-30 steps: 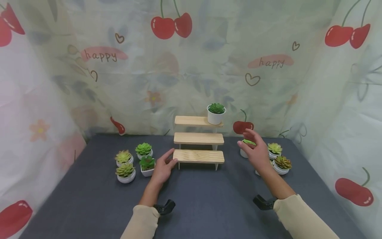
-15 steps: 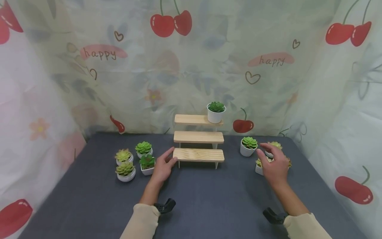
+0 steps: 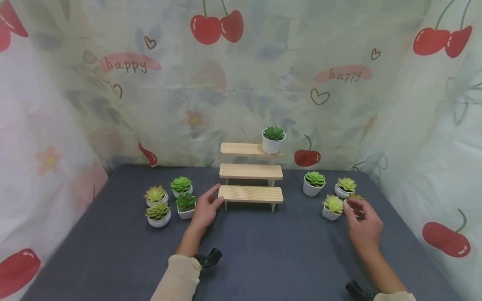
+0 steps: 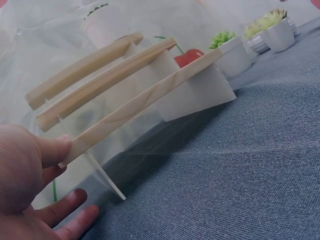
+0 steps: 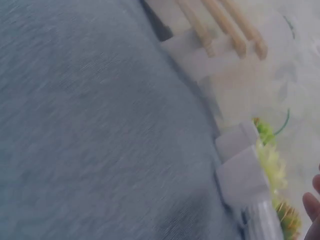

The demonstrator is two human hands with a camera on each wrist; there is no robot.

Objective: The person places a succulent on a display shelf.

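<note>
A three-tier wooden display stand (image 3: 250,193) with pale legs sits in the middle of the dark cloth. My left hand (image 3: 206,209) pinches the left end of its lowest board; in the left wrist view the thumb (image 4: 55,150) lies on top of the board end. At the right, my right hand (image 3: 364,228) hovers with bent, spread fingers over a reddish-tipped succulent (image 3: 355,196) in a ribbed white pot (image 5: 262,222), which it mostly covers in the head view. In the right wrist view its fingertips show a gap above the leaves.
A green succulent (image 3: 273,140) in a white pot stands on the top tier's right end. Right of the stand are a green one (image 3: 314,184), a yellow-green one (image 3: 333,205) and another (image 3: 344,188). Several potted succulents (image 3: 158,214) cluster at left. A cherry-print curtain (image 3: 241,83) hangs behind.
My right hand has moved right and down, from over the green potted succulent to the reddish-tipped one. My left hand stays at the stand.
</note>
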